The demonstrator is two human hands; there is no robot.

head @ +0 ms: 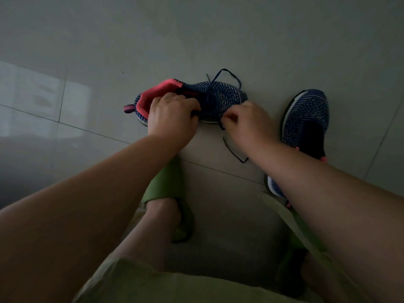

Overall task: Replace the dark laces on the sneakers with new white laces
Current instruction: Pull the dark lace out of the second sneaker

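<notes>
Gripping the sneaker (218,99), left hand (172,119); right hand (247,123) pinches its dark lace (235,153) beside bare floor (218,40).

The nearer sneaker (218,99) is navy knit flecked with rows of pale dashes, lined in coral pink, with a pink heel tab and a white sole edge; its lace (227,73) is dark navy. The second sneaker (306,119) wears the same navy-and-pale-dash pattern with a black tongue area. The slide sandal (166,182) is olive green, the shorts (153,281) khaki, the floor tiles (196,29) pale grey.
</notes>
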